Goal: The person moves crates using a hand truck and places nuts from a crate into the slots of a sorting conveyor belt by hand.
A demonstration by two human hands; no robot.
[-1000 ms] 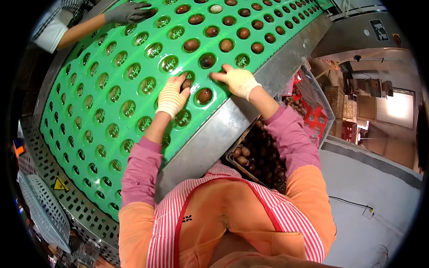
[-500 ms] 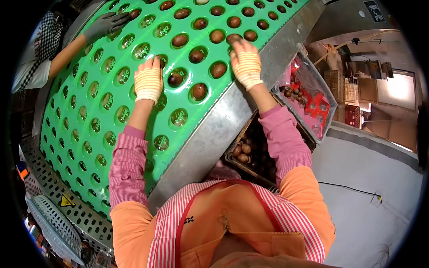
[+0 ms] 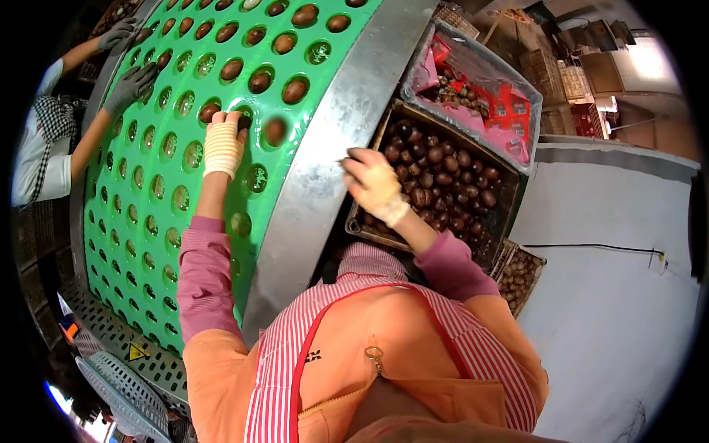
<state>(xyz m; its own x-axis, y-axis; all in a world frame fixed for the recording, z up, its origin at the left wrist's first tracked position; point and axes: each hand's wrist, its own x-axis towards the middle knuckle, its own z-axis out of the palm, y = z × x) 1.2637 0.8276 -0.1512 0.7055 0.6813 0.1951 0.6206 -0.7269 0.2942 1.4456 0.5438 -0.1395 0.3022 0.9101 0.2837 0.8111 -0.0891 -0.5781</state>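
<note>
My left hand (image 3: pixel 224 144), in a striped cream glove with bare fingertips, rests on the green pocketed sheet (image 3: pixel 193 122). Its fingers curl around a dark brown egg (image 3: pixel 244 121) at a pocket, partly hidden by them. Close by, another brown egg (image 3: pixel 275 131) looks smeared by motion over its pocket. My right hand (image 3: pixel 377 186), gloved alike and blurred, hovers over the metal edge (image 3: pixel 336 122) beside the crate. Its fingers are partly spread, and I make out nothing in them. Brown eggs fill the upper pockets; lower ones hold only printed clear film.
A crate of brown eggs (image 3: pixel 443 177) stands right of the metal edge. Behind it is a plastic-lined bin (image 3: pixel 480 96) with red packets. A co-worker's grey-gloved hand (image 3: pixel 133 87) reaches over the far side. A perforated guard (image 3: pixel 140 369) borders the lower left.
My right hand has left the pockets and come back over the metal edge towards the crate. My left hand has shifted slightly left and down. The view has turned, showing more of the crate.
</note>
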